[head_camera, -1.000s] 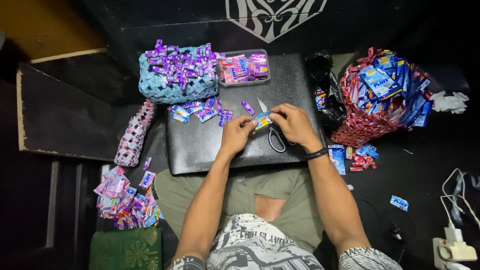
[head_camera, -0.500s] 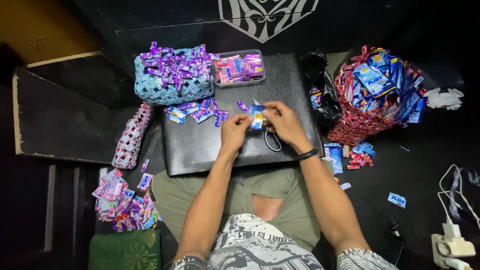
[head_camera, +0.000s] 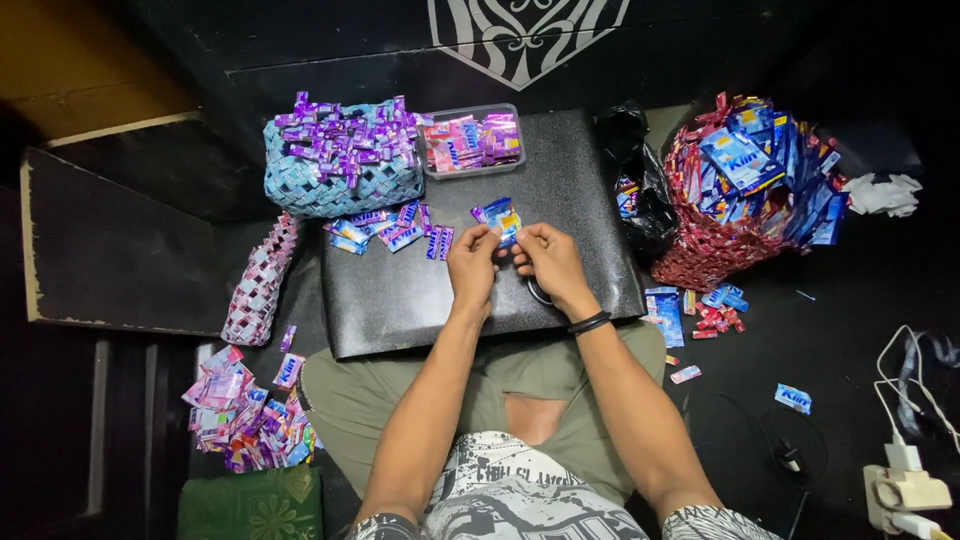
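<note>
Both my hands meet over a black board (head_camera: 400, 290) resting on my lap. My left hand (head_camera: 473, 262) and my right hand (head_camera: 548, 262) pinch a small blue and yellow wrapper (head_camera: 503, 218) between their fingertips, holding it just above the board. A row of folded blue and purple wrappers (head_camera: 392, 234) lies on the board left of my hands. Dark scissors (head_camera: 537, 293) lie partly hidden under my right hand.
A woven blue basket (head_camera: 335, 182) heaped with purple wrappers and a clear tray (head_camera: 471, 140) of pink ones sit at the board's far edge. A red woven basket (head_camera: 745, 190) of blue wrappers stands right. A woven strip (head_camera: 257, 285) and loose wrappers (head_camera: 245, 410) lie left. A power strip (head_camera: 905, 490) sits bottom right.
My hands have lifted the wrapper off the board and brought it up and slightly forward, closing together around it. The scissors are now mostly covered by my right hand.
</note>
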